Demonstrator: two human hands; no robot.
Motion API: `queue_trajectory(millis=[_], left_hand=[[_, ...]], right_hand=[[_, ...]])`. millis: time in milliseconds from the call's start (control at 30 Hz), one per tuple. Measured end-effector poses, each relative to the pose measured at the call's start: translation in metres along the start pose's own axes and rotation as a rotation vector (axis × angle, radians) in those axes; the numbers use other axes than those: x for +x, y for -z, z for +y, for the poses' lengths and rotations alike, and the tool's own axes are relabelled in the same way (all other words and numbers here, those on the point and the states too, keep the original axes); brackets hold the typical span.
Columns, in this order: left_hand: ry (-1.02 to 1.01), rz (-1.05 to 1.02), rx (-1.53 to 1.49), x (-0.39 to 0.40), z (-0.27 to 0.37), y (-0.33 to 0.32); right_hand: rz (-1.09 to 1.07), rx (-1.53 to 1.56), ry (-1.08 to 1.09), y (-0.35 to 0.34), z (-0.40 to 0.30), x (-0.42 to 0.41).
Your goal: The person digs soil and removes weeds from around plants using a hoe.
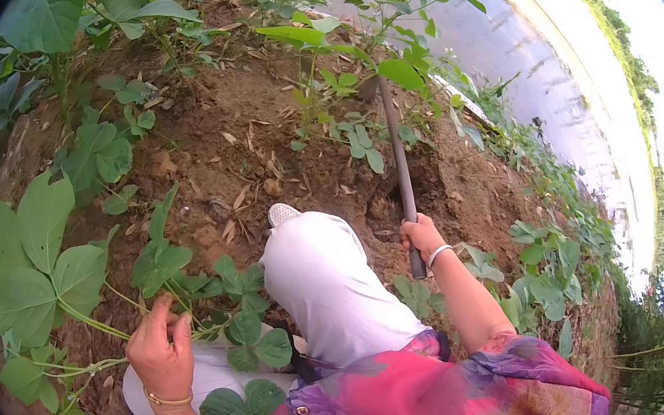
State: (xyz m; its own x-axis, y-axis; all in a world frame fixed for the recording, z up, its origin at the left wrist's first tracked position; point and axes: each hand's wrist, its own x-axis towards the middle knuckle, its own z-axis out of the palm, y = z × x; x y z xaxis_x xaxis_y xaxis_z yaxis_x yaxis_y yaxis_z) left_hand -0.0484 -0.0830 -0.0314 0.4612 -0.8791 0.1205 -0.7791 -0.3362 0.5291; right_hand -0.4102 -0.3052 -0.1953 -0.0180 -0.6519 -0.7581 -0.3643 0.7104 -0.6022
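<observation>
My left hand [159, 347] is at the lower left, its fingers closed around stems of a broad-leafed green plant [58, 278]. Leaves from that plant spread to the left of the hand and also across my lap. On the right, my right hand [423, 238] grips a long wooden handle [398, 156] close to its lower end. The handle runs up and away from me over the brown soil [205, 136]. Its far end disappears behind green leaves, so the tool's head is hidden.
Several leafy plants [310, 79] grow out of the soil ahead. A dark hollow [426, 186] lies just right of the handle. Beyond a planted edge at the right is water [512, 54]. My bent knee [321, 271] rises between my hands.
</observation>
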Motion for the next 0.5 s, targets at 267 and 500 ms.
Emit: queue_trajectory(millis=[267,500], left_hand=[[0.061,-0.052,0.007,0.013,-0.007,-0.006],[-0.001,-0.075,0.041,0.023,-0.003,-0.009]], right_hand=[[0.49,-0.345,0.256,-0.055,-0.043,0.186],[0.035,-0.539,-0.126,-0.05,0.035,0.133]])
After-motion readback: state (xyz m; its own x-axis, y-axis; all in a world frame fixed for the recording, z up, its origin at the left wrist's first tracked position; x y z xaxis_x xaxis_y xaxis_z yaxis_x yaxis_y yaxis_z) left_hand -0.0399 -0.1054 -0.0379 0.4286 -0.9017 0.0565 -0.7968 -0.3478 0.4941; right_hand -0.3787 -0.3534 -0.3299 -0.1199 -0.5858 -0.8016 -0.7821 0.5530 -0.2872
